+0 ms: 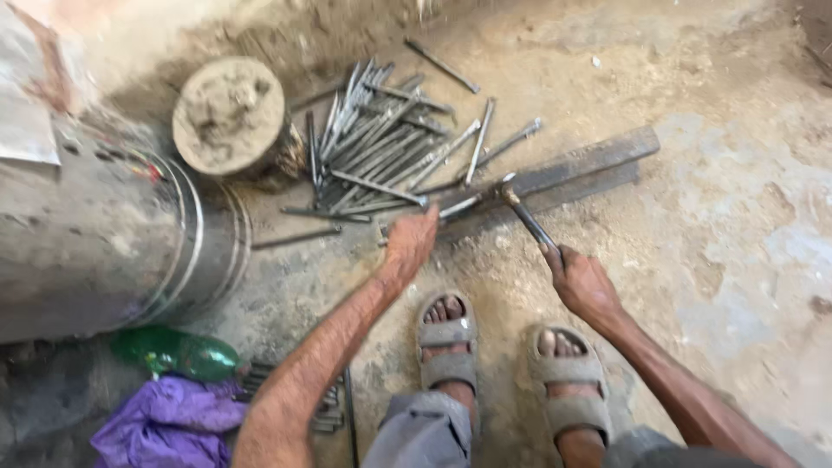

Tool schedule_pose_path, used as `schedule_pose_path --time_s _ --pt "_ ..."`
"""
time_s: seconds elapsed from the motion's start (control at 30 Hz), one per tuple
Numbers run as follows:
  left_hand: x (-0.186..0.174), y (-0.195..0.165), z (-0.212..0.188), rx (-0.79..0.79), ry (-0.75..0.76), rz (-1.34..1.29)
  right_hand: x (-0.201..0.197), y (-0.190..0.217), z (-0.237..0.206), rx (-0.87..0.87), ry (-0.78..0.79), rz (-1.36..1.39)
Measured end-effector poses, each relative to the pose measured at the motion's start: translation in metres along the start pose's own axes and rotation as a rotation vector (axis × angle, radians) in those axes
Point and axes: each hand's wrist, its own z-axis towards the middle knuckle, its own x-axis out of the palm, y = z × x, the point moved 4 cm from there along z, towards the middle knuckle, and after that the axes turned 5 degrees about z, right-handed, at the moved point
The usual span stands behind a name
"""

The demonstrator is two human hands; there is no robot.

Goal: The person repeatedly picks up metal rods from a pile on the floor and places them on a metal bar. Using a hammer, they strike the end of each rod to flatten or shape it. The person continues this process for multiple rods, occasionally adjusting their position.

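Note:
My left hand [409, 244] grips a long metal bolt [458, 206] and holds it across a dark flat steel bar [582, 165] lying on the dirt floor. My right hand [579, 279] is shut on the handle of a hammer [520, 212], whose head rests on or just above the bolt near the bar. A pile of several similar metal bolts [374, 143] lies just beyond my left hand. My two sandalled feet [447, 340] are planted below the hands.
A round wooden stump [230, 117] stands left of the pile. A large metal drum [95, 234] lies on its side at the left. A green plastic bottle [178, 354], purple cloth [165, 420] and more bolts [329, 414] lie at the lower left.

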Motion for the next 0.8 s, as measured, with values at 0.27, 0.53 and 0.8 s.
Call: schedule_pose_path --time_s 0.27,0.53,0.8 --pt "0.003 -0.005 -0.002 -0.069 -0.014 -0.035 0.006 -0.018 -0.004 0.046 -0.001 0.031" --pt "-0.016 -0.003 -0.002 -0.077 0.093 -0.086 0.009 -0.027 0.001 0.030 0.032 0.018" --pt "-0.010 -0.001 -0.001 -0.072 0.088 -0.095 0.015 -0.013 0.001 -0.049 0.010 -0.013"
